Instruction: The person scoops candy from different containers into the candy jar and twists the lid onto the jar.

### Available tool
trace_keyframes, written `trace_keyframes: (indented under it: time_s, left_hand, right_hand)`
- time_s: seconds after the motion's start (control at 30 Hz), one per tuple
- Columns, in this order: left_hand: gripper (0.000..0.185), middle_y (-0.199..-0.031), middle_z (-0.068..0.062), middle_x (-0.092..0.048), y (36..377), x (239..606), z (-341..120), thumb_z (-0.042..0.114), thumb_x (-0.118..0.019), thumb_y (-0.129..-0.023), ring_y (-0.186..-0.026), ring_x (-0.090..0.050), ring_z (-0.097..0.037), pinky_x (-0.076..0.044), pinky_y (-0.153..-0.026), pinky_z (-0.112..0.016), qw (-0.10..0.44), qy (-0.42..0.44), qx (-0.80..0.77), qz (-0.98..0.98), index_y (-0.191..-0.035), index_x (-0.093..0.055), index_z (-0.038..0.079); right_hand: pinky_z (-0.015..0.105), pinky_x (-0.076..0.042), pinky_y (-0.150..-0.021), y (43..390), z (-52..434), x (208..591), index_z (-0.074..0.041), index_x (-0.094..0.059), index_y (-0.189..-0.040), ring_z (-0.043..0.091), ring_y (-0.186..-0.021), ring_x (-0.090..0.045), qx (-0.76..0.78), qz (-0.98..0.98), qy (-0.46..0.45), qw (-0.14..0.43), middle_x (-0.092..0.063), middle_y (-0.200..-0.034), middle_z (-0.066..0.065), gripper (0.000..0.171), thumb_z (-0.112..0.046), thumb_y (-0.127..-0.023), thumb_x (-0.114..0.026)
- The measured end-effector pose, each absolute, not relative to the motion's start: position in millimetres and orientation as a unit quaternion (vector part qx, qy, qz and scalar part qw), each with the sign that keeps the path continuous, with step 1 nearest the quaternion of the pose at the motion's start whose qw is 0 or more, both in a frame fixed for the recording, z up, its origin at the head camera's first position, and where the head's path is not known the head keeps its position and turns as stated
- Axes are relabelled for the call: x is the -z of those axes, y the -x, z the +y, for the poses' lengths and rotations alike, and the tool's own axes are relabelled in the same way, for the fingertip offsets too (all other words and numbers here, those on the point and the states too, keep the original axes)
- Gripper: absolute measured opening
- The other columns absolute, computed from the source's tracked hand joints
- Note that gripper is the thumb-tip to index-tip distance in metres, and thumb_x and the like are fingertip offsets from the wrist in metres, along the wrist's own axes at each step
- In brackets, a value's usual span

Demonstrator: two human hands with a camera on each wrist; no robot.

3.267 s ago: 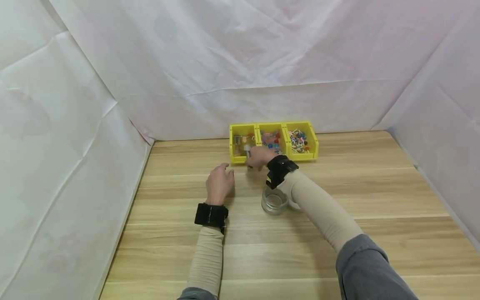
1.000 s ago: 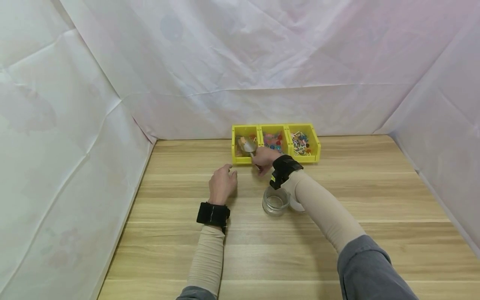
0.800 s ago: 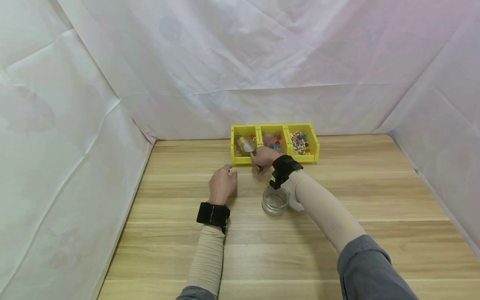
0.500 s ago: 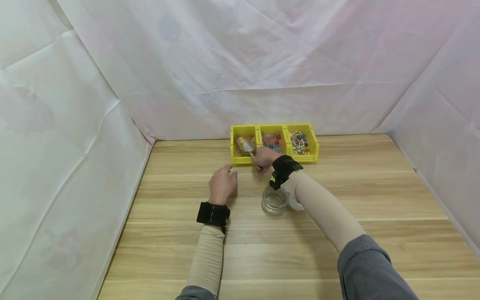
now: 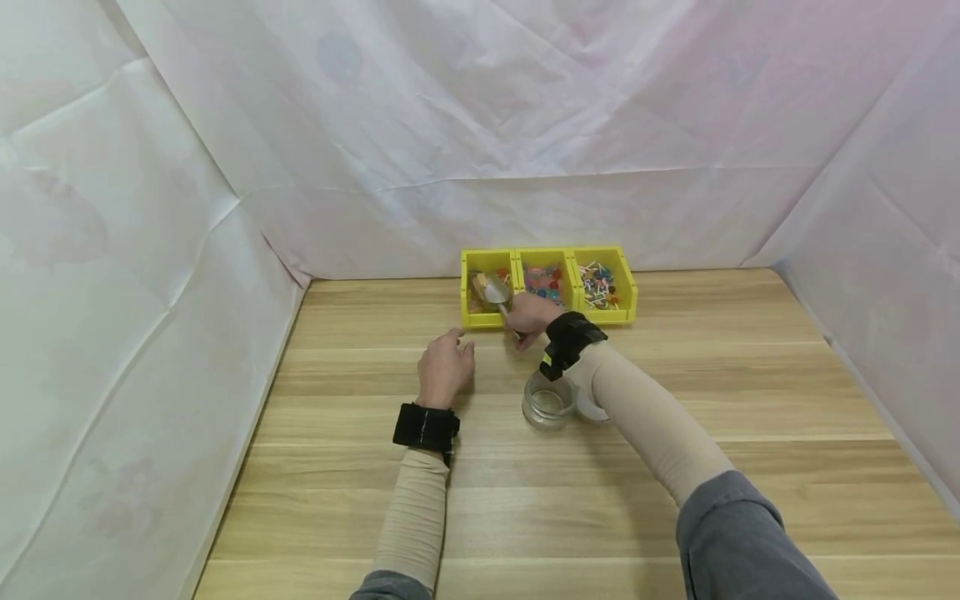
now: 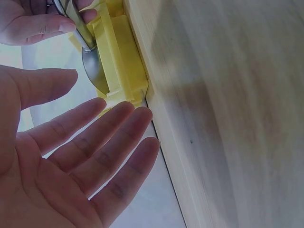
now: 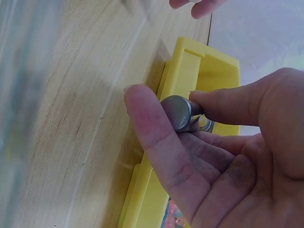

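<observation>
Right hand (image 5: 529,315) pinches the handle of a small metal scoop (image 5: 496,291); the bowl sits over the leftmost compartment of the yellow plastic three-bin tray (image 5: 480,318) at the table's back edge. Left hand (image 5: 444,367) rests flat, fingers relaxed, holding nothing, just in front of the tray. Clear glass jar (image 5: 550,403) stands nearer, beside the right forearm. Risks: the pinch is near the handle's end, so the scoop could tip and spill; the forearm could knock the jar.
</observation>
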State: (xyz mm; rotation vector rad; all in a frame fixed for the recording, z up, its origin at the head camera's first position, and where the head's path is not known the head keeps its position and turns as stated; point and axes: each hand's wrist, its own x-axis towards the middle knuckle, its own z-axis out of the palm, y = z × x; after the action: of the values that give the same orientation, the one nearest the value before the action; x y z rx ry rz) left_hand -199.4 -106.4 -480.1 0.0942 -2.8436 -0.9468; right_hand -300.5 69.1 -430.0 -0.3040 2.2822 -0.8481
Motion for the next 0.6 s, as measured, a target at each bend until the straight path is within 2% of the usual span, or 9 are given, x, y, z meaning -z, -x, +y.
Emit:
trace_keyframes:
  time_s: [0.27,0.6]
  left_hand:
    - [0.035,-0.112,-0.016,-0.072,199.4,480.7,-105.9,0.025,-0.061,-0.098,-0.089,-0.071,-0.031,-0.056,-0.065,-0.045,0.07,-0.032,0.316,-0.946,-0.126,-0.066,0.005]
    - [0.035,-0.112,-0.015,-0.072,201.0,482.1,-106.5,0.026,-0.061,-0.098,-0.09,-0.071,-0.031,-0.056,-0.065,-0.045,0.067,-0.032,0.317,-0.946,-0.126,-0.066,0.005]
  right_hand:
    - [0.032,-0.059,-0.064,299.8,70.0,428.3,-0.005,-0.048,-0.076,0.018,-0.06,-0.067,0.322,0.88,0.121,0.329,-0.053,-0.066,0.008,0.023,-0.008,-0.099,-0.045]
    - [0.042,-0.06,-0.077,293.6,71.2,423.7,0.004,-0.058,-0.088,0.023,-0.067,-0.072,0.298,0.894,0.13,0.309,-0.063,-0.068,0.01,0.021,-0.01,-0.1,-0.049]
